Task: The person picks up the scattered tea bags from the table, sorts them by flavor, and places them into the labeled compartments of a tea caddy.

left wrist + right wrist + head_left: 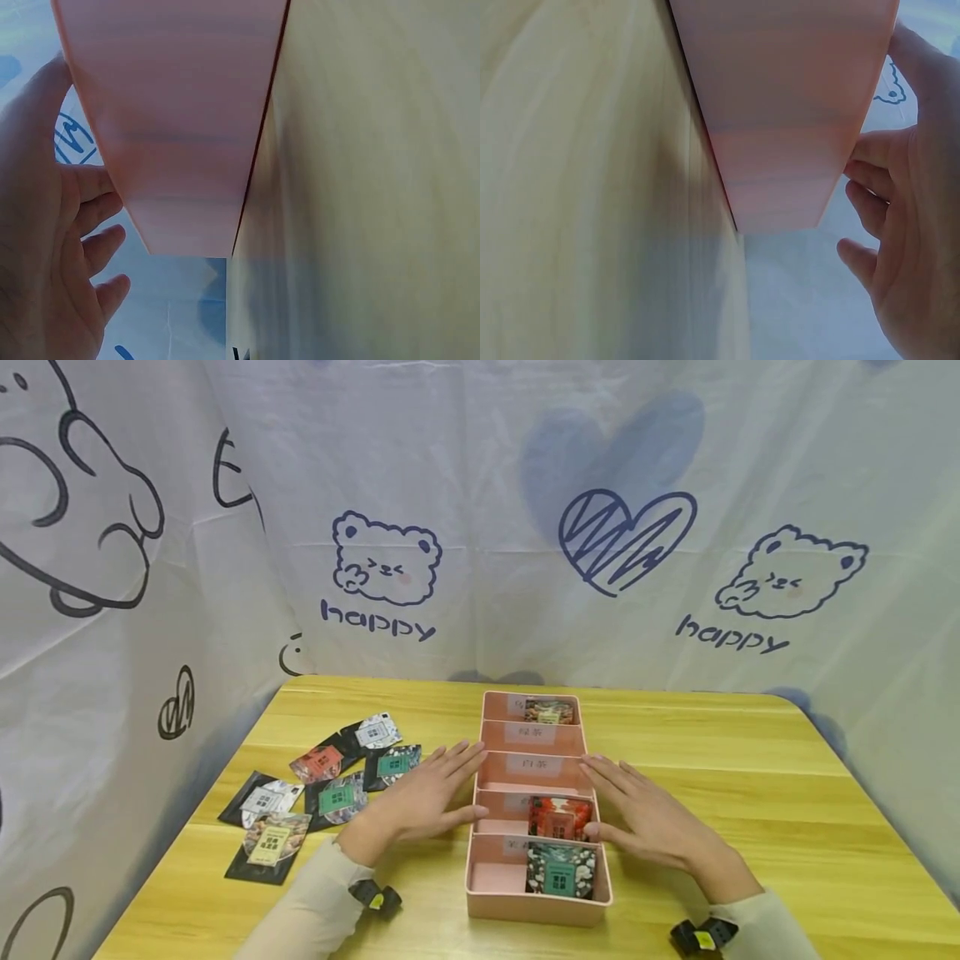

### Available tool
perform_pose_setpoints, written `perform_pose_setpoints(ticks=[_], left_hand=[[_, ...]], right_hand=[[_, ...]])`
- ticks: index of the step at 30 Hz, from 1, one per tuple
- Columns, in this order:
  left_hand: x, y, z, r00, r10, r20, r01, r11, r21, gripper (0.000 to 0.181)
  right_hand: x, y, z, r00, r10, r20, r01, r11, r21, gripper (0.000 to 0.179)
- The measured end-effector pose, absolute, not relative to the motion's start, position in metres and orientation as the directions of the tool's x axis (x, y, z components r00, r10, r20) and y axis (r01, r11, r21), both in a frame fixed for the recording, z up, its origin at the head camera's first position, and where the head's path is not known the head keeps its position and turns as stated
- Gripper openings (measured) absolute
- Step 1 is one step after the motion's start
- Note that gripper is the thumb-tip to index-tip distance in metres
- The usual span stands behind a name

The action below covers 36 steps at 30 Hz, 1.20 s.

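Observation:
A long pink divided box (540, 907) lies lengthwise in front of me, with paper labels inside its compartments. My left hand (423, 793) touches its left rim with fingertips and thumb, fingers extended. On the opposite rim, my right hand (652, 814) rests in much the same way. Inside the box, a green-labelled tea sachet (561, 872) occupies the nearest compartment and a red tea sachet (561, 818) the one behind it. At the far end sits a yellow-labelled tea sachet (551, 712). Both wrist views show fingertips along the upper edge of the box's side walls (172, 97) (795, 90).
Left of the box, several loose tea sachets lie on the wooden table (720, 752), among them a red one (321, 763), a white-labelled one (377, 732) and a yellow-labelled one (270, 846). Behind the table hangs a printed white curtain (495, 610).

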State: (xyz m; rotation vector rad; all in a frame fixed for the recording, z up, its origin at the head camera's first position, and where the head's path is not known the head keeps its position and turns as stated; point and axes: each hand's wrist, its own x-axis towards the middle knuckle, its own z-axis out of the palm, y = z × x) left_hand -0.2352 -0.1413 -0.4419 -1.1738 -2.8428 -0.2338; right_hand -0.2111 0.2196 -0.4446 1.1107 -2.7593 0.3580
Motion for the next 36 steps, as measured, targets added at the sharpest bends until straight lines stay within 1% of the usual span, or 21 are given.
perform_pose_setpoints(ticks=[10, 14, 19, 25, 30, 36], left_hand=[[-0.237, -0.147, -0.436, -0.711, 0.692, 0.125, 0.703, 0.699, 0.129, 0.087], [-0.240, -0.152, -0.436, -0.715, 0.683, 0.149, 0.698, 0.705, 0.124, 0.082], [-0.244, -0.160, -0.436, -0.708, 0.669, 0.226, 0.702, 0.701, 0.127, 0.075], [-0.248, -0.172, -0.437, -0.731, 0.631, 0.259, 0.674, 0.727, 0.132, 0.074], [-0.255, -0.185, -0.438, -0.739, 0.611, 0.286, 0.663, 0.734, 0.145, 0.070], [-0.263, -0.203, -0.440, -0.781, 0.565, 0.265, 0.613, 0.774, 0.156, 0.067]], right_hand=[[-0.211, 0.220, -0.447, -0.730, -0.648, 0.218, -0.683, 0.698, -0.213, 0.079], [-0.211, 0.220, -0.447, -0.727, -0.648, 0.226, -0.686, 0.695, -0.213, 0.078], [-0.210, 0.220, -0.447, -0.735, -0.644, 0.213, -0.678, 0.700, -0.225, 0.078], [-0.210, 0.219, -0.447, -0.742, -0.640, 0.198, -0.670, 0.704, -0.236, 0.078], [-0.211, 0.218, -0.447, -0.736, -0.645, 0.204, -0.676, 0.697, -0.239, 0.078], [-0.212, 0.219, -0.448, -0.735, -0.644, 0.211, -0.678, 0.697, -0.233, 0.079]])
